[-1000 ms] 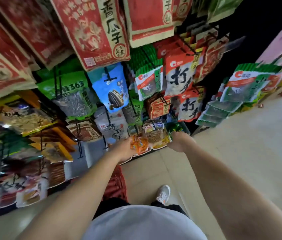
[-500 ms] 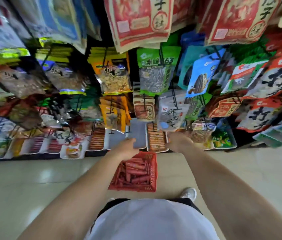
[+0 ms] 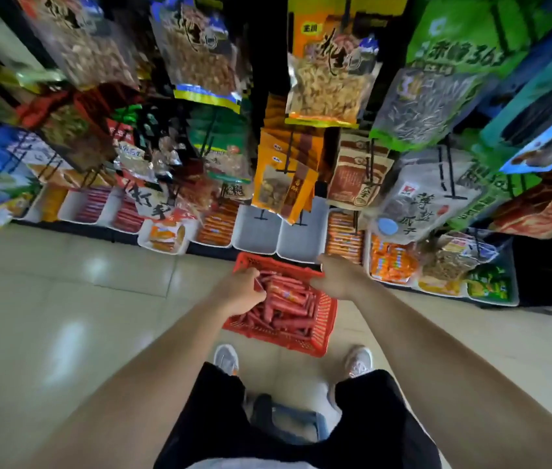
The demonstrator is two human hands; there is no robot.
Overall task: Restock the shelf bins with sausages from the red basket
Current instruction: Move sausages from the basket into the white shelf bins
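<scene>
The red basket [image 3: 328, 316] stands on the floor in front of my feet, full of red-wrapped sausages [image 3: 288, 301]. My left hand [image 3: 239, 291] is down at the basket's left side, fingers curled round sausages at the edge of the pile. Over the far right corner hovers my right hand [image 3: 335, 277], fingers stretched out and holding nothing. Just behind the basket, the bottom shelf carries a row of white bins; two of them [image 3: 256, 233] [image 3: 298, 240] show bare bottoms. Neighbouring bins hold orange sausages [image 3: 217, 225] [image 3: 344, 240] and red sausages [image 3: 93, 206].
Hanging snack bags [image 3: 288, 184] droop low over the bins, some covering their back halves. More filled bins [image 3: 393, 262] run to the right. Pale tiled floor [image 3: 64, 299] spreads to the left. My two shoes [image 3: 226, 358] stand just behind the basket.
My view has swung left along the shelf and down. Both hands dropped from the shelf bins to the red basket, the left one now in the sausages.
</scene>
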